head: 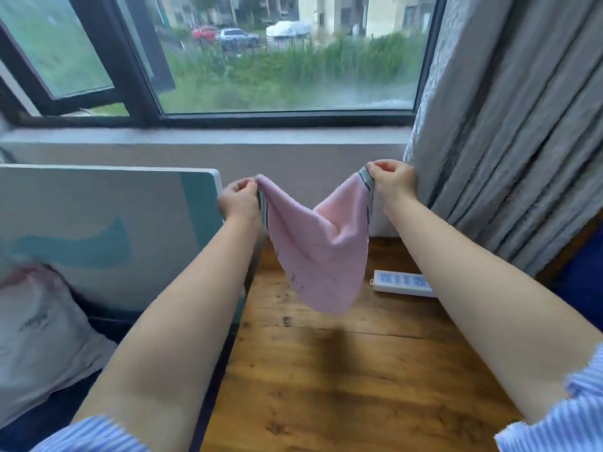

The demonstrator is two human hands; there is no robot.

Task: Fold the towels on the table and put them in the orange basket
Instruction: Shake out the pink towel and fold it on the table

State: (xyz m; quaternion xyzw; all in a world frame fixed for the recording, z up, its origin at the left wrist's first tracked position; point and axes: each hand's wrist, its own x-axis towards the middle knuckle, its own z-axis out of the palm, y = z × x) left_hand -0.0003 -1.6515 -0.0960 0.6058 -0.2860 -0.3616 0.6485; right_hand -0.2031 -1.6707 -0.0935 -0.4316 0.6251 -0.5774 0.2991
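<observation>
Two hands: I see both raised in front of the window, each pinching a top corner of one towel.
Tabletop [326, 386]: brown wooden planks, running under the hanging cloth.
Curtain [509, 125]: grey, in folds at my right.
Panel [98, 230]: white and teal board leaning at my left, beside the tabletop.
Pink towel [319, 249]: held in the air above the tabletop, sagging in the middle, striped grey edges at the corners.
Left hand [238, 199]: fingers clamped on the left corner.
Right hand [393, 184]: fingers clamped on the right corner.
Power strip [403, 283]: white, lying on the tabletop behind my right forearm.
</observation>
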